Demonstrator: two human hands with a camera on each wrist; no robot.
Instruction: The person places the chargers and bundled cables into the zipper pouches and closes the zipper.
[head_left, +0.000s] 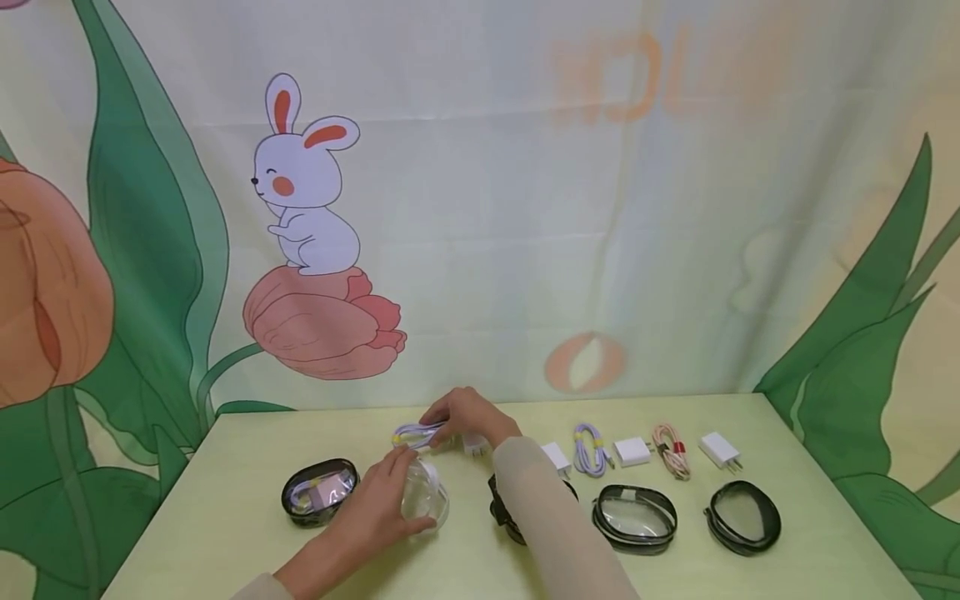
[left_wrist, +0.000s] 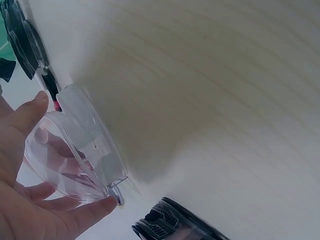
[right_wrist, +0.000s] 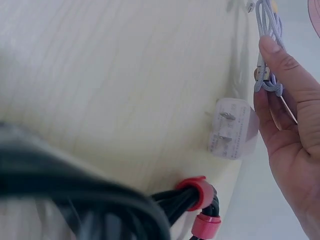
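Observation:
My left hand [head_left: 375, 504] grips a clear, see-through plastic case [head_left: 422, 492], thumb on one side and fingers on the other; it appears in the left wrist view as a hollow, rounded case [left_wrist: 75, 150]. Just beyond it, my right hand [head_left: 476, 417] pinches a coiled lavender cable [head_left: 411, 434] with a yellow tie. In the right wrist view the cable [right_wrist: 269, 55] sits between thumb and fingertips, its metal plug showing. A white charger plug [right_wrist: 232, 128], prongs up, lies on the table near the right fingers.
A black-rimmed clear pouch [head_left: 320, 492] with a cable and a pale block inside lies left. More such pouches [head_left: 635, 518] [head_left: 742, 517] line the right front. Behind them are white chargers [head_left: 632, 452] [head_left: 720, 450], a lavender cable [head_left: 591, 450] and a pink cable [head_left: 670, 450].

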